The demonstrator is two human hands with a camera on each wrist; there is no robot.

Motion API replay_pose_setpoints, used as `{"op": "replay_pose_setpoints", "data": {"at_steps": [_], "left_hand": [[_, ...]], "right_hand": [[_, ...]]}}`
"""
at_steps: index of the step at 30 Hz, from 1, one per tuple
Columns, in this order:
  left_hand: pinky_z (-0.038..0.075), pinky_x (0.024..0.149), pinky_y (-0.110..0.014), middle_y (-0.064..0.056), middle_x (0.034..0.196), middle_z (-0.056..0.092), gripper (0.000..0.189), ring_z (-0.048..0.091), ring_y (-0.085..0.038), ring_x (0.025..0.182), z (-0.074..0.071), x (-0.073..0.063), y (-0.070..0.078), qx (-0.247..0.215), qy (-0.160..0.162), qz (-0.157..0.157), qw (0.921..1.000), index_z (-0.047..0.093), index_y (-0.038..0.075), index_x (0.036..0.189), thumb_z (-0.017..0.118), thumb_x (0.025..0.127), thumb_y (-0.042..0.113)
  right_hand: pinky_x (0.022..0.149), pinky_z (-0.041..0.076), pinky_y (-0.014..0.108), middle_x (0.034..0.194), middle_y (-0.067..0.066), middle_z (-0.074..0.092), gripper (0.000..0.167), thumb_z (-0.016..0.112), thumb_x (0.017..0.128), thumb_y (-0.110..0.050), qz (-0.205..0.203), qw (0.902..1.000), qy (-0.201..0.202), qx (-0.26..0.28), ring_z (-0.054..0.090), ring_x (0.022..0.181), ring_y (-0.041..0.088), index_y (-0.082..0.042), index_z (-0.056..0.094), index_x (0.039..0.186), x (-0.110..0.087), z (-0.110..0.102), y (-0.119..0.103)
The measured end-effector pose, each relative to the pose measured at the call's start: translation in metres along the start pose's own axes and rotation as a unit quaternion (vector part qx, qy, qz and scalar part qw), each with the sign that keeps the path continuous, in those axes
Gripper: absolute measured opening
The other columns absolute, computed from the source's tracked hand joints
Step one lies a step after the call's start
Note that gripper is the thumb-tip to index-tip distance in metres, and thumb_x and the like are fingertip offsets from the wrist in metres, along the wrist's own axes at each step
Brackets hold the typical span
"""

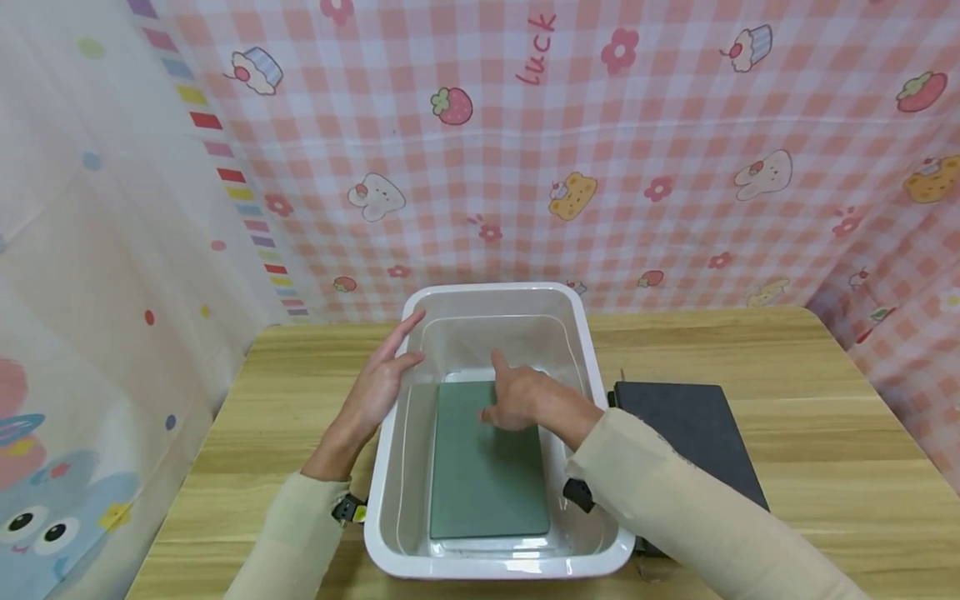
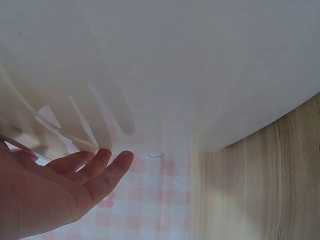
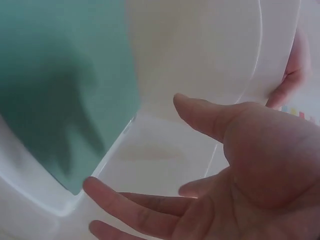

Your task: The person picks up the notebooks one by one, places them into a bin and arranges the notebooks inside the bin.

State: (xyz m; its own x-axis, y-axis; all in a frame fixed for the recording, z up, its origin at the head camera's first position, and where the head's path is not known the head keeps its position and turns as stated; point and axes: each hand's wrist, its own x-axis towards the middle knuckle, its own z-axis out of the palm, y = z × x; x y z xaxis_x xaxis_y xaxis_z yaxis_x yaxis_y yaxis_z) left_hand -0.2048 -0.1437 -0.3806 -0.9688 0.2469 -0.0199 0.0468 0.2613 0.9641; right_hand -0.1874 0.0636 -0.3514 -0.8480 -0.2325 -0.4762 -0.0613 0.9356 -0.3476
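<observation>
A white plastic tub (image 1: 498, 568) stands on the wooden table, and a flat green rectangular board or book (image 1: 487, 475) lies on its bottom. My left hand (image 1: 372, 387) is at the tub's left rim, thumb and fingers spread; in the left wrist view its fingertips (image 2: 122, 159) come close to the tub's outer wall. My right hand (image 1: 517, 396) reaches inside the tub, over the far part of the green item. In the right wrist view its fingers (image 3: 135, 210) and thumb are extended and apart, holding nothing, near a corner of the green item (image 3: 65, 100).
A black flat rectangular item (image 1: 682, 425) lies on the table right of the tub, partly hidden by my right sleeve (image 1: 690, 492). Behind the wooden table (image 1: 825, 400) hangs a pink checked cloth (image 1: 510, 233). A white printed cloth (image 1: 97, 250) hangs at the left.
</observation>
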Motion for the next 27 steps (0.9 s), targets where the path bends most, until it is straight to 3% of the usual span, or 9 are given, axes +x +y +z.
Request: {"op": "replay_pose_setpoints", "data": {"at_steps": [4,6,10,13,16,20,27], "left_hand": [[0.032,0.111,-0.053,0.002,0.165,0.016,0.054,0.029,-0.028,0.144,0.0,0.0,0.001,0.001,0.001,0.004,1.0,0.033,0.03,0.155,0.043,0.103,0.019],[0.029,0.113,-0.053,0.002,0.165,0.017,0.055,0.027,-0.027,0.145,0.0,-0.001,0.001,0.005,0.004,0.007,1.0,0.033,0.029,0.155,0.043,0.103,0.018],[0.022,0.118,-0.052,0.002,0.165,0.017,0.054,0.021,-0.025,0.148,0.0,0.0,0.0,0.011,0.007,0.009,0.9999,0.034,0.028,0.155,0.043,0.103,0.018],[0.021,0.118,-0.053,0.003,0.165,0.017,0.054,0.021,-0.025,0.148,-0.001,0.0,0.0,0.013,0.006,0.008,0.9999,0.034,0.029,0.155,0.043,0.103,0.019],[0.021,0.118,-0.053,0.002,0.165,0.017,0.054,0.021,-0.025,0.148,-0.001,0.0,-0.001,0.015,0.006,0.009,0.9998,0.034,0.029,0.155,0.044,0.103,0.019],[0.019,0.119,-0.052,0.003,0.165,0.017,0.055,0.019,-0.024,0.149,-0.002,0.0,-0.002,0.019,0.008,0.013,0.9997,0.034,0.029,0.155,0.044,0.102,0.019],[0.026,0.115,-0.053,0.003,0.165,0.017,0.054,0.025,-0.026,0.146,-0.002,0.0,-0.001,0.013,0.002,0.007,0.9999,0.033,0.03,0.156,0.043,0.103,0.021]], "right_hand": [[0.074,0.051,0.038,0.083,0.013,0.066,0.099,0.065,0.094,-0.041,-0.002,0.9999,0.011,0.012,0.06,0.068,0.02,-0.013,-0.004,0.16,-0.001,-0.003,-0.001],[0.071,0.05,0.038,0.088,0.014,0.067,0.099,0.064,0.095,-0.04,-0.003,0.9997,0.017,0.019,0.058,0.065,0.02,-0.015,-0.006,0.16,-0.002,-0.004,-0.003],[0.074,0.051,0.04,0.111,0.017,0.067,0.096,0.064,0.095,-0.04,-0.007,0.999,0.041,0.016,0.059,0.074,0.021,-0.018,-0.004,0.16,-0.005,-0.006,-0.005],[0.069,0.051,0.039,0.106,0.016,0.067,0.095,0.064,0.095,-0.04,-0.012,0.9982,0.058,0.006,0.06,0.074,0.022,-0.019,-0.002,0.16,-0.008,-0.008,-0.007],[0.065,0.05,0.038,0.115,0.02,0.064,0.094,0.064,0.095,-0.041,-0.018,0.9972,0.072,0.0,0.061,0.075,0.023,-0.019,0.0,0.161,-0.011,-0.01,-0.009],[0.077,0.051,0.042,0.143,0.025,0.048,0.094,0.064,0.094,-0.043,-0.029,0.9952,0.094,-0.002,0.061,0.097,0.028,-0.02,0.003,0.161,-0.019,-0.012,-0.01],[0.085,0.052,0.045,0.141,0.021,0.052,0.092,0.065,0.094,-0.044,-0.063,0.9905,0.121,0.008,0.062,0.111,0.032,-0.022,0.005,0.161,-0.036,-0.021,-0.008]]}}
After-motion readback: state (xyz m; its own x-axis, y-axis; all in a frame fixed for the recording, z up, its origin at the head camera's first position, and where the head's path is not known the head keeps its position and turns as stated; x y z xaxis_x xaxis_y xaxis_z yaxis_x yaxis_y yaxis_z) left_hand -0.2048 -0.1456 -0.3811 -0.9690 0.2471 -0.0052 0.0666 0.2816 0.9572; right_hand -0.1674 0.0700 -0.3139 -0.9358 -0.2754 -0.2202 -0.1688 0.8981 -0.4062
